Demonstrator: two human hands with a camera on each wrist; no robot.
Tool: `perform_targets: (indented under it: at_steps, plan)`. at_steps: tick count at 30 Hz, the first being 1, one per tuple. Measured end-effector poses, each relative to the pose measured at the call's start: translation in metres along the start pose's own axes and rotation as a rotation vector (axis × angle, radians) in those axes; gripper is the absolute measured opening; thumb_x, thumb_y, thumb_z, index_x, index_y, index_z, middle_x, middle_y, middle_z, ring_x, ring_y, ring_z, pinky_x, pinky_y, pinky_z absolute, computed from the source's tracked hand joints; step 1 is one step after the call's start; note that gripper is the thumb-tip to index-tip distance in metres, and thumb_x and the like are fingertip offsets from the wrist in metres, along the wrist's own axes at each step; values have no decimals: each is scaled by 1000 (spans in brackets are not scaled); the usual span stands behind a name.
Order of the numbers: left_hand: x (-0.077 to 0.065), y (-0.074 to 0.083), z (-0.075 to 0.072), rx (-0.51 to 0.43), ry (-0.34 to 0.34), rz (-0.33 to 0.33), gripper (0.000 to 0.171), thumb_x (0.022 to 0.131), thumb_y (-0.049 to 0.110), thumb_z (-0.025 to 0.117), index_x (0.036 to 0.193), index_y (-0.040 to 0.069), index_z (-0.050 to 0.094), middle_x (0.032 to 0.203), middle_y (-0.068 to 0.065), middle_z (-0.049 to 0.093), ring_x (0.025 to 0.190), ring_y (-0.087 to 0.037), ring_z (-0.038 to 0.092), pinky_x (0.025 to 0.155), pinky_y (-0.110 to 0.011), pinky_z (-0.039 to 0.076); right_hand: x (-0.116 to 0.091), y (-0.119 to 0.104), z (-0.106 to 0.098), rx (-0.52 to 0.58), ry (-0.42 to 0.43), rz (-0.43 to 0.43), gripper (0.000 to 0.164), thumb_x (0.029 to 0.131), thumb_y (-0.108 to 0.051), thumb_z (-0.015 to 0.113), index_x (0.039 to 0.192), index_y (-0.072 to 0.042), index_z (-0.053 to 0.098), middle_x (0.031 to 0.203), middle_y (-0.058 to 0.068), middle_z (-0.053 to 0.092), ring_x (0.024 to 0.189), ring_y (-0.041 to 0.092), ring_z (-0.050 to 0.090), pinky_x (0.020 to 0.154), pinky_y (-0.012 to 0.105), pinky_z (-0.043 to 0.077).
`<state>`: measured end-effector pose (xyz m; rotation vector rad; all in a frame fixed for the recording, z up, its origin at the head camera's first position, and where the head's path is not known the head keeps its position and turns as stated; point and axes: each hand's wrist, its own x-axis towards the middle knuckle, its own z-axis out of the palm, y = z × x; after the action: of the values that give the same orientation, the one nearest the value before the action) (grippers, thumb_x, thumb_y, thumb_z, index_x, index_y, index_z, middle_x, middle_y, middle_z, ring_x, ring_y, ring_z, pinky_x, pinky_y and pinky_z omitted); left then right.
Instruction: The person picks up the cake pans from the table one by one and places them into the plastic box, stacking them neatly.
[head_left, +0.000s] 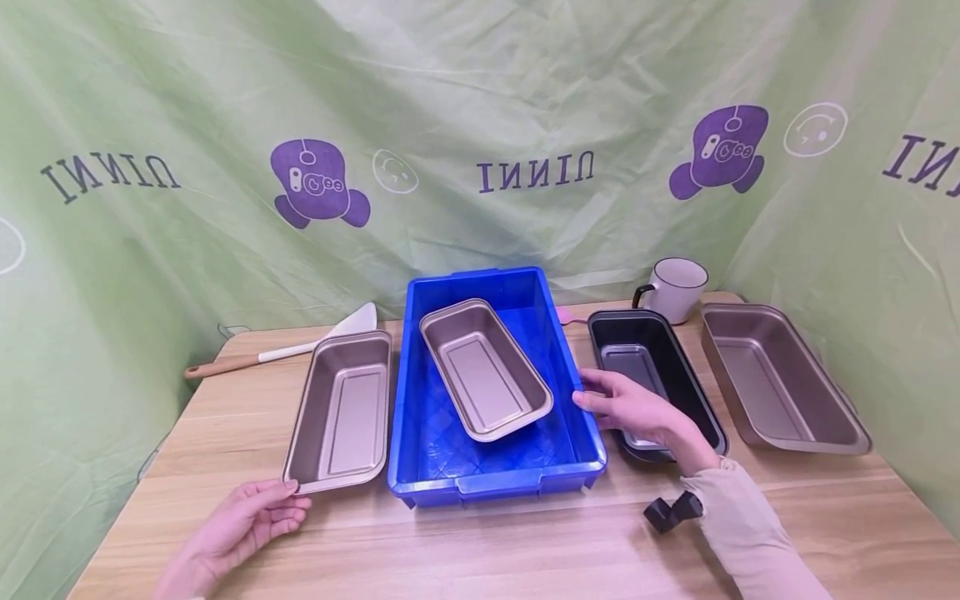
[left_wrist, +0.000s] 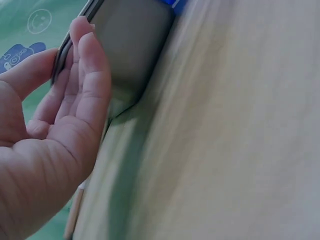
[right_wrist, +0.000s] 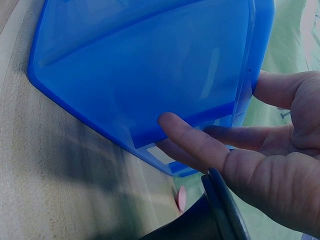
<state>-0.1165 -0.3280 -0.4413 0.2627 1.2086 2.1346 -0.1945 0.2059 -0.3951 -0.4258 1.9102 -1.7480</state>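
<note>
Blue bin (head_left: 498, 486) sits between both hands (head_left: 243, 518) (head_left: 637, 410) (right seemingly gripping).

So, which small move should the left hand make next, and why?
Perhaps lift the leftmost loaf pan slightly toward the blue plastic bin: the left hand pinches its near-left corner, the right hand touches the bin's right rim, and floor shows beside the angled loaf pan inside.
</note>
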Motion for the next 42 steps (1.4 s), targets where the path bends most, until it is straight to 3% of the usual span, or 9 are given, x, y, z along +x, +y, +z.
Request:
perform_targets:
  at_steps: [6, 9, 13, 18, 24, 35, 42]
  plan:
    - [0, -11, 7, -87, 0, 23, 48, 103, -3, 21, 109, 2, 68, 108, -15, 69, 98, -18, 67, 91, -28, 52, 0, 0, 0, -7, 1, 3, 68, 100, -15, 50, 146, 16, 10, 144, 39, 26, 122, 48, 46, 95, 49, 48]
    - [0, -14, 13, -83, 35, 24, 47, 104, -1, 23, 108, 3, 70, 107, -13, 70, 98, -17, 67, 90, -27, 52, 0, 0, 0, -7, -3, 3, 68, 100, -15, 50, 146, 16, 9, 144, 39, 26, 123, 48, 45, 95, 49, 48]
    - [1, -14, 19, -51, 65, 79, 45, 104, 0, 25, 108, 3, 70, 107, -12, 70, 98, -17, 67, 90, -27, 52, 0, 0, -1, -9, -1, 8, 68, 100, -15, 50, 146, 15, 10, 145, 39, 25, 124, 49, 45, 95, 49, 48]
    - [2, -7, 24, -48, 60, 168, 46, 103, -2, 23, 109, -1, 69, 107, -14, 70, 100, -19, 67, 90, -28, 52, 1, 0, -2, -9, -3, 8, 69, 100, -16, 51, 146, 15, 9, 145, 39, 25, 124, 50, 43, 95, 50, 48]
    - [5, 5, 29, -27, 115, 222, 43, 103, -2, 26, 107, -1, 69, 104, -15, 70, 99, -20, 67, 90, -29, 53, 0, 0, -1, -13, -3, 10, 70, 100, -17, 51, 146, 16, 9, 145, 39, 24, 124, 50, 43, 95, 50, 48]
    - [17, 18, 40, 0, 151, 293, 43, 104, -1, 27, 107, -2, 69, 104, -15, 71, 98, -20, 68, 89, -30, 53, 0, -1, -1, -15, -10, 8, 70, 100, -17, 51, 146, 16, 9, 145, 39, 24, 125, 50, 42, 96, 50, 47]
    - [30, 30, 51, 43, 175, 294, 41, 104, 0, 30, 105, -1, 70, 103, -13, 71, 98, -19, 68, 88, -29, 54, 0, 0, -1, -12, -10, 3, 71, 100, -17, 52, 146, 15, 9, 146, 39, 23, 125, 49, 43, 96, 50, 47]
